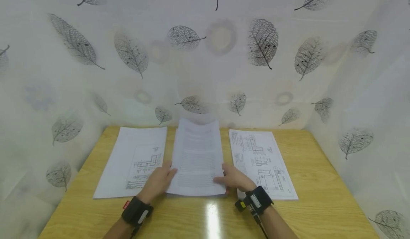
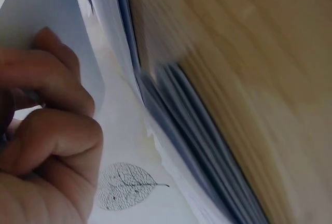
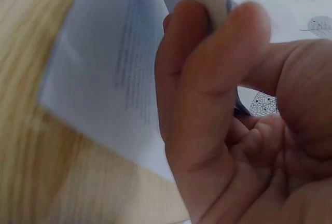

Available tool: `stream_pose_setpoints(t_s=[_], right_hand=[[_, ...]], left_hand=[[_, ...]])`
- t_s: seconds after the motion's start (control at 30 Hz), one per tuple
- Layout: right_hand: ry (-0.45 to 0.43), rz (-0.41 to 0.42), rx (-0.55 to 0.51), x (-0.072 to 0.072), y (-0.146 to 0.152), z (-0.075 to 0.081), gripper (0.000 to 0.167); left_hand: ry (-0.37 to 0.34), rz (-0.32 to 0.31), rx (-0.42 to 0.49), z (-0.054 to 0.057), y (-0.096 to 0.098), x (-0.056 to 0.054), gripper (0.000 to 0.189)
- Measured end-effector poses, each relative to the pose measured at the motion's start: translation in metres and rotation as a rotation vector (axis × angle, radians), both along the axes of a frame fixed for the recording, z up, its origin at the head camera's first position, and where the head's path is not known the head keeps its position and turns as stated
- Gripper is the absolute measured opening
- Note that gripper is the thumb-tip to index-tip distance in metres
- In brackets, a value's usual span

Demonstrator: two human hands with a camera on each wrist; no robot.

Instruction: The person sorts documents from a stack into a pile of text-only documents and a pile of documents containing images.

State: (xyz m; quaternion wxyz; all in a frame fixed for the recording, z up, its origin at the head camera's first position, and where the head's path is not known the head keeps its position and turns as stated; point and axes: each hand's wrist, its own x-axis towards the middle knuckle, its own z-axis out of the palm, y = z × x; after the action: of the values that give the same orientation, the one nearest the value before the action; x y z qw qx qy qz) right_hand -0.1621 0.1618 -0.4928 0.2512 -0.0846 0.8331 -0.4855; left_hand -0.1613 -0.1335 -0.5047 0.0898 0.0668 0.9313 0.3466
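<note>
In the head view both hands hold a sheaf of printed paper (image 1: 199, 157) by its two sides, its far end curved up. The left hand (image 1: 161, 179) grips the left edge, thumb on top; in the left wrist view its fingers (image 2: 62, 136) are curled. On the other side, the right hand (image 1: 236, 177) pinches the right edge with its thumb on the print. Under the raised paper in the right wrist view lies another printed sheet (image 3: 104, 73) on the wood. The lower pile shows only narrow margins in the head view.
A pile of drawing sheets (image 1: 128, 164) lies on the left of the wooden table (image 1: 179, 217). Another drawing pile (image 1: 264, 160) lies on the right, partly beneath the right forearm. A leaf-patterned curtain (image 1: 217, 71) surrounds the table at the back and sides.
</note>
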Motion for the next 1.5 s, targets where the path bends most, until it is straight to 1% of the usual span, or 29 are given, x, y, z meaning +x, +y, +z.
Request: stream_pose_setpoints(t_s=[0.07,0.2,0.33,0.43,0.57,0.77,0.87,0.97,1.1,1.17,1.27,1.37,1.43,1.5], right_hand=[[0.004,-0.007,0.011,0.002,0.002,-0.001,0.045],[0.027,-0.003,0.047,0.004,0.004,-0.002,0.046],[0.049,-0.006,0.115,0.006,0.006,-0.003,0.049],[0.072,-0.013,0.160,0.007,0.007,-0.004,0.049],[0.122,-0.017,0.193,0.009,0.007,-0.003,0.050],[0.173,-0.020,0.251,0.008,0.006,-0.004,0.045],[0.184,-0.027,0.278,0.007,0.005,-0.005,0.043],[0.191,-0.042,0.283,0.006,0.003,-0.005,0.042],[0.202,-0.062,0.295,0.004,0.000,-0.005,0.039],[0.195,-0.070,0.287,0.003,-0.001,-0.004,0.039],[0.188,-0.076,0.284,0.002,-0.002,-0.002,0.037],[0.187,-0.079,0.297,0.001,-0.002,-0.001,0.035],[0.190,-0.081,0.317,0.001,-0.003,0.000,0.032],[0.200,-0.099,0.330,-0.001,-0.003,0.001,0.027]], left_hand=[[-0.042,0.002,0.008,0.000,0.003,0.001,0.025],[-0.090,0.001,0.002,0.002,0.007,0.001,0.020],[-0.102,0.003,-0.021,0.003,0.009,0.002,0.028],[-0.082,-0.002,-0.041,0.004,0.010,0.003,0.038],[-0.052,-0.009,-0.063,0.005,0.009,0.004,0.045],[-0.057,-0.010,-0.108,0.005,0.007,0.005,0.038],[-0.058,-0.013,-0.126,0.004,0.007,0.005,0.036],[-0.047,-0.008,-0.152,0.004,0.007,0.005,0.034],[-0.011,0.009,-0.228,0.003,0.007,0.003,0.039],[-0.010,0.012,-0.262,0.003,0.007,0.003,0.041],[-0.014,0.010,-0.286,0.004,0.008,0.001,0.037],[-0.017,0.002,-0.279,0.005,0.007,0.000,0.033],[-0.007,-0.002,-0.254,0.005,0.006,0.000,0.033],[0.014,-0.005,-0.224,0.005,0.003,0.000,0.025]])
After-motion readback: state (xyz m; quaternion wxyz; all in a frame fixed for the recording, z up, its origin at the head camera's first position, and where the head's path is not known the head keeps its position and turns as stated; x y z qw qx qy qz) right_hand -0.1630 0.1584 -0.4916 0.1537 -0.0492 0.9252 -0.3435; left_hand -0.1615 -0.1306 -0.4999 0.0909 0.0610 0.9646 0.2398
